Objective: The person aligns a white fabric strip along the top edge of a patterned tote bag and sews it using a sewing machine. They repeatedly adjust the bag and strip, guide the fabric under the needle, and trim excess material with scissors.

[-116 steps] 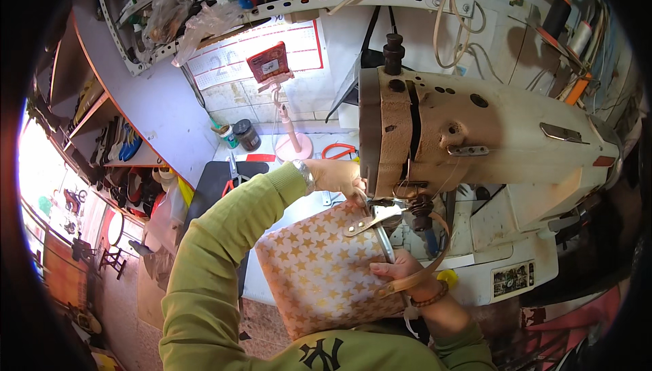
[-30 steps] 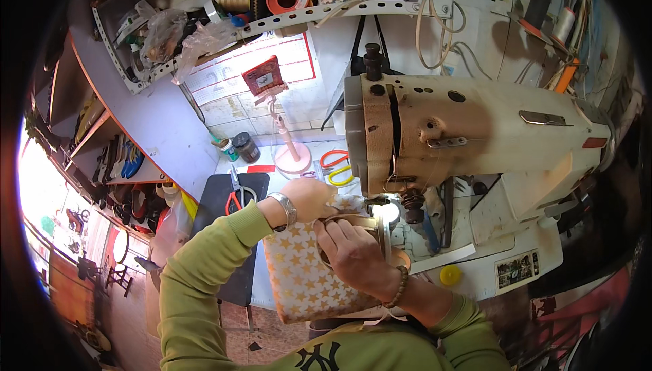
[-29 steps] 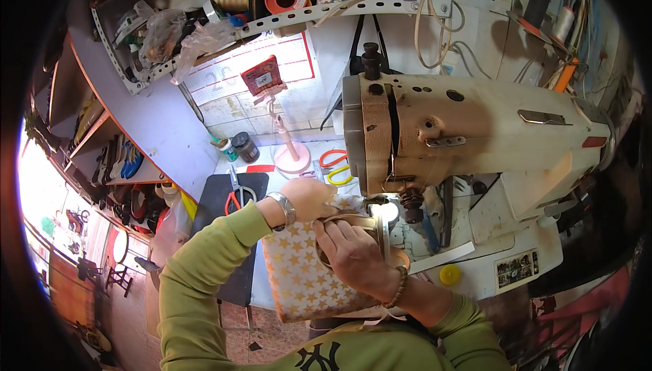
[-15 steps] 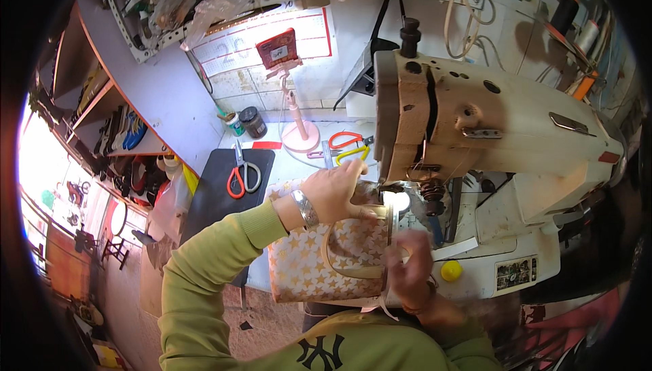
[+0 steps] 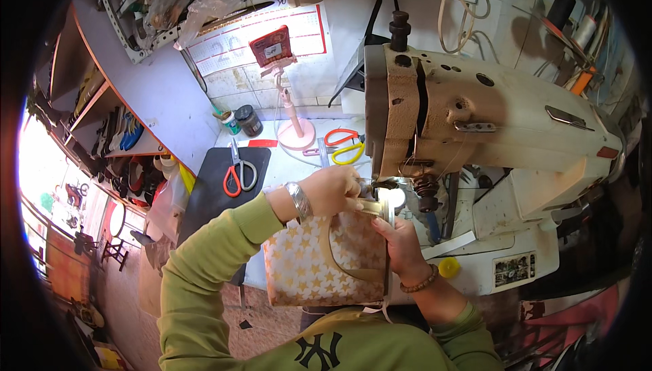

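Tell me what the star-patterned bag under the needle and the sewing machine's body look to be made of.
The star-patterned bag looks like faux leather or coated fabric: a tan sheet with pale printed stars that holds a stiff, flat shape, as does its curved tan strap. Which of the two cannot be told. The sewing machine looks like cast metal under cream paint, with brown, worn patches on its head.

We are seeing a glossy star-printed bag (image 5: 319, 269) and a worn, matt painted-metal sewing machine (image 5: 475, 113).
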Demonstrator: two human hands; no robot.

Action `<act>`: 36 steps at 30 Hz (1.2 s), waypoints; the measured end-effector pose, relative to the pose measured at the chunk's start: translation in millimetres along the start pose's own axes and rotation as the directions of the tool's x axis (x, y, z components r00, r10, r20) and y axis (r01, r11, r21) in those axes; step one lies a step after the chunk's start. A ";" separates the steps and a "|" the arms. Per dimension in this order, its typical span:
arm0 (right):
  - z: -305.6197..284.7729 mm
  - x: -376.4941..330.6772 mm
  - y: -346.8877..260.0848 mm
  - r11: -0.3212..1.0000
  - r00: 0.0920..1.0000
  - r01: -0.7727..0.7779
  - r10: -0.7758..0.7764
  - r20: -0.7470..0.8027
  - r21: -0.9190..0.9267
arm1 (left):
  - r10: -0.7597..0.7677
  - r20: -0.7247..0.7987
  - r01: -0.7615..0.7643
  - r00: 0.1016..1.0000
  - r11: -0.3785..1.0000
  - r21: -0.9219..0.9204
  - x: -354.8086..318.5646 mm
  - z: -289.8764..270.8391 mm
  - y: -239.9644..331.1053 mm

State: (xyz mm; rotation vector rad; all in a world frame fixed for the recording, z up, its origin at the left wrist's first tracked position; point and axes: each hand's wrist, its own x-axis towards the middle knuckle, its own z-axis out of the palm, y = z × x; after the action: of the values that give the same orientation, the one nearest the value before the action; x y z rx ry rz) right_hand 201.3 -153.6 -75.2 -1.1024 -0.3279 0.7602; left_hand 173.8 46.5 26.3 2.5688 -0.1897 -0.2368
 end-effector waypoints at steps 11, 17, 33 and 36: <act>1.1 -18.3 14.9 0.990 0.996 -0.040 0.029 0.081 0.137 | 0.170 -0.197 -0.155 0.966 0.984 0.086 -23.9 26.2 -2.0; 1.0 -19.6 16.3 0.973 0.993 -0.066 0.043 0.106 0.220 | 0.153 -0.131 -0.158 0.979 0.987 -0.033 -17.0 23.4 -3.1; -1.7 -30.5 18.0 0.954 0.984 -0.144 0.110 0.139 0.262 | 0.172 -0.125 -0.178 0.977 0.984 -0.031 -18.7 28.7 1.6; -2.6 -30.7 18.1 0.965 0.983 -0.114 0.076 0.166 0.236 | 0.100 -0.015 -0.101 0.995 0.992 -0.080 -17.5 25.6 0.1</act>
State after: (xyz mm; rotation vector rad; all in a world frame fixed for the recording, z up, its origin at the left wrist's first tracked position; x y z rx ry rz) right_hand 174.1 -172.4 -88.6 -0.8325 -0.3051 0.9494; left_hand 151.4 36.6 7.3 2.4723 -0.2991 -0.1892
